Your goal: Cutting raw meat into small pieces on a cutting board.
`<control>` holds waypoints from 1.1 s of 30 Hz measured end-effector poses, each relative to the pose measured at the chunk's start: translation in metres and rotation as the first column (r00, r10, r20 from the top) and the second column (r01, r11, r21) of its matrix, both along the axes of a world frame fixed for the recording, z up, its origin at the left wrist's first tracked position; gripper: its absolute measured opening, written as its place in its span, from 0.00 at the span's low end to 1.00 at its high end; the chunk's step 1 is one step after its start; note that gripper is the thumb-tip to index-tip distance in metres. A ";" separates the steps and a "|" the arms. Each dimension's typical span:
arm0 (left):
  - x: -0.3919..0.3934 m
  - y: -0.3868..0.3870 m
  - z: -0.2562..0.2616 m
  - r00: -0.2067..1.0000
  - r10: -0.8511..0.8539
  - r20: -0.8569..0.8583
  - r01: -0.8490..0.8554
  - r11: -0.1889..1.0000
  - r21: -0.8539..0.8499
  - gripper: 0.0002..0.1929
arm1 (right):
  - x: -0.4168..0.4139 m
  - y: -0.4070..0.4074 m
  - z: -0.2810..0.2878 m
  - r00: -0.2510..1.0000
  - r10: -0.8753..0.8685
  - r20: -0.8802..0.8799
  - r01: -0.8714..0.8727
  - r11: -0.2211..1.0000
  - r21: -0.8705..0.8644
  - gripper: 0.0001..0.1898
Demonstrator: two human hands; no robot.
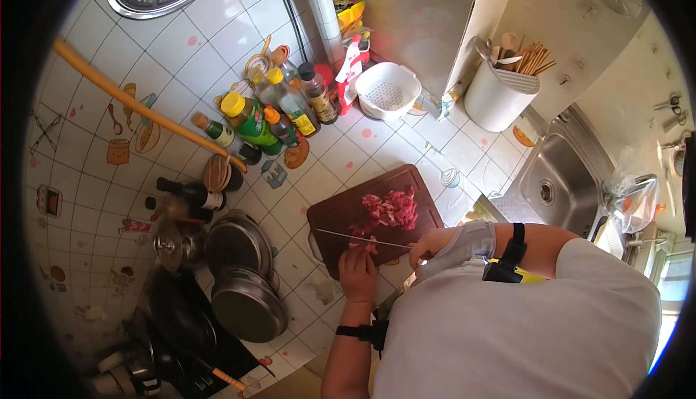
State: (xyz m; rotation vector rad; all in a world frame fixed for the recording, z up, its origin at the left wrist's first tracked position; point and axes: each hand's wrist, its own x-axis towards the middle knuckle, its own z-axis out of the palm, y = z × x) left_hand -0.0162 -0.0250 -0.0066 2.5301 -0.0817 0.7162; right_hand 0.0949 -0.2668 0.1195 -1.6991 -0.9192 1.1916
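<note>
A dark reddish-brown cutting board (340, 203) lies on the tiled counter, holding a pile of cut raw red meat (391, 208). My right hand (429, 244) is closed round the handle of a knife (361, 237), whose thin blade, seen nearly edge-on, reaches left across the board. Just below the blade, my left hand (358, 271) rests its fingertips on a piece of raw meat (365, 244) near the board's lower edge. Smaller pieces lie by the blade, between it and the pile.
Sauce and oil bottles (253, 121) stand against the wall. Behind the board is a white colander (387, 91), with a white utensil holder (500, 94) further right. A steel sink (565, 176) is at the right. Metal pans (247, 301) and a dark wok (182, 312) are at lower left.
</note>
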 end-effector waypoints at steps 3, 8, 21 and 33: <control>-0.002 0.003 0.003 0.999 -0.016 -0.047 0.015 1.000 -0.012 0.12 | -0.001 -0.013 -0.009 0.999 0.008 0.038 -0.004 0.997 -0.081 0.17; -0.003 0.005 0.002 1.000 -0.010 -0.028 0.011 1.000 0.011 0.11 | -0.008 -0.018 0.000 0.994 -0.042 0.105 0.038 0.998 0.041 0.16; -0.003 0.014 -0.002 0.999 -0.047 0.006 0.047 0.999 0.019 0.10 | -0.034 0.006 0.002 0.997 -0.064 0.043 0.062 0.997 0.037 0.17; 0.004 0.029 0.002 0.989 -0.136 -0.049 0.133 0.989 -0.065 0.10 | -0.055 0.040 -0.016 0.988 -0.148 0.044 0.152 0.982 -0.111 0.20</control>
